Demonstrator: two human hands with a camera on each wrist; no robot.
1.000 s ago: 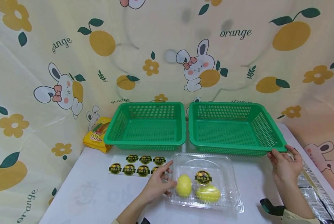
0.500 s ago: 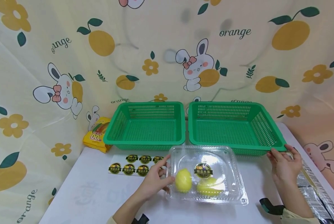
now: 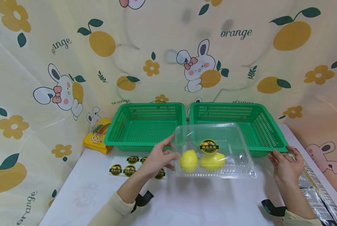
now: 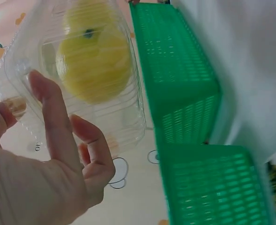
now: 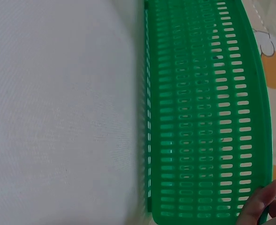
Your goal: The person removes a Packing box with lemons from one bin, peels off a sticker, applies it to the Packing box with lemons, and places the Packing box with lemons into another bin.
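My left hand (image 3: 161,158) pinches the left edge of a clear plastic clamshell box (image 3: 236,147), held up off the table and tilted. Inside lie two yellow fruits that look like lemons (image 3: 188,161), and a black and gold round sticker (image 3: 209,146) is on the lid. The left wrist view has the fingers (image 4: 53,122) against the box's corner. My right hand (image 3: 288,166) holds the front right corner of the right green basket (image 3: 272,131) by its rim. In the right wrist view, thumb and fingertips sit on that rim. The box covers part of this basket.
A second green basket (image 3: 148,146) stands to the left, its inside bare. Beside it is a yellow packet (image 3: 97,136). A sticker sheet (image 3: 120,160) lies partly under my left arm. Silvery printed packaging (image 3: 316,197) lies at the right edge. A patterned cloth (image 3: 157,40) hangs behind.
My left hand has lifted the clamshell box from the table and carried it forward, up in front of the right basket. My right hand has stayed on the basket's corner.
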